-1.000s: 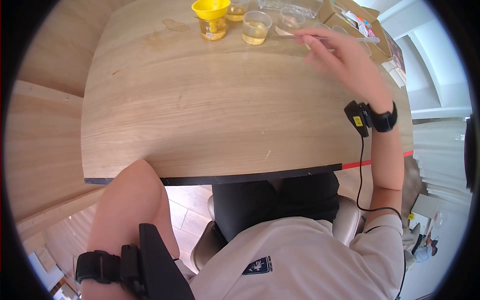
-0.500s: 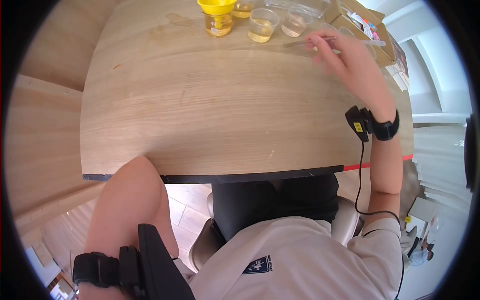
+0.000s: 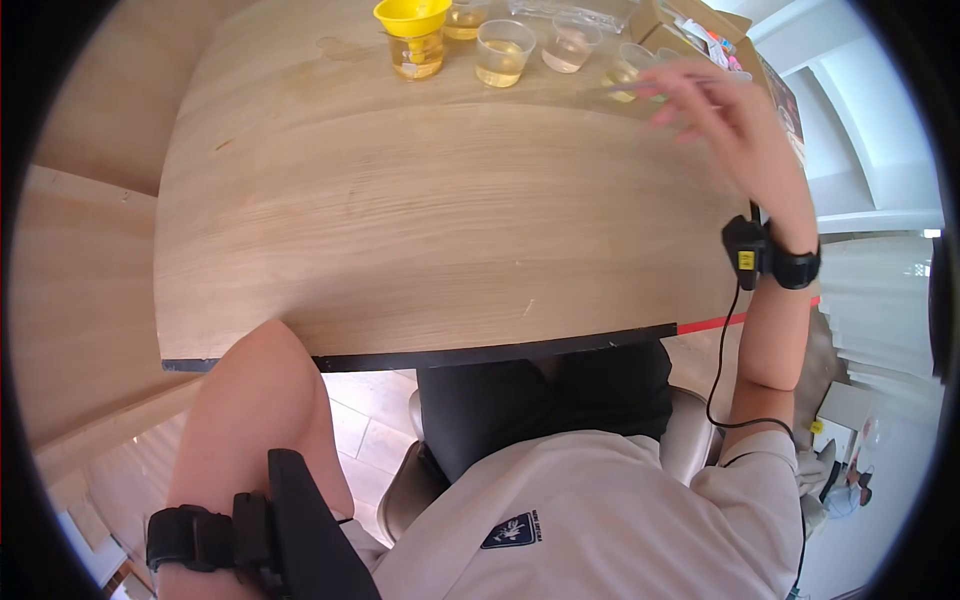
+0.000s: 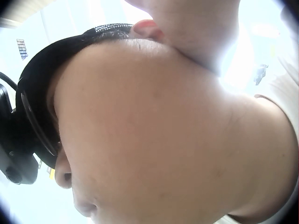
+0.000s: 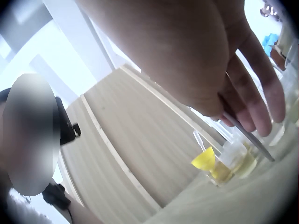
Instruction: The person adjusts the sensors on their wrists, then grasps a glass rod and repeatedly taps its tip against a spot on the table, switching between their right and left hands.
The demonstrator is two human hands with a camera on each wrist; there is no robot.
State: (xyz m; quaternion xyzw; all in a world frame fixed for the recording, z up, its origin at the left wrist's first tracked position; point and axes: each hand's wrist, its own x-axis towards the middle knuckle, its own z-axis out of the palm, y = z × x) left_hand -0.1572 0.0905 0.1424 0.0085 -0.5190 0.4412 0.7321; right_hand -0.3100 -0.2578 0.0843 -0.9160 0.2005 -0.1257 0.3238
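Note:
My right hand (image 3: 745,135) is over the table's far right part, pinching a thin greyish rod (image 3: 606,90) between thumb and fingers. The rod points left, near a clear cup of yellowish liquid (image 3: 622,78). The right wrist view shows the rod (image 5: 254,140) slanting down past the loosely extended other fingers. To the left stand a cup of pale pinkish liquid (image 3: 568,55), a cup of pale yellow liquid (image 3: 501,66) and an amber-filled cup with a yellow funnel (image 3: 413,14) on top. Of the left hand, only skin at the left wrist view's top edge may show; its fingers are hidden.
Another amber cup (image 3: 465,20) stands behind the funnel. A cardboard box (image 3: 672,38) with small items is at the back right, beside clear plastic packaging (image 3: 560,10). A wet patch (image 3: 343,47) lies at the back left. The left elbow (image 3: 270,345) is at the table's front edge.
The right hand has moved right with the rod, away from the pinkish cup. The cup of yellowish liquid beside the rod shows more plainly now. The left arm has hardly moved.

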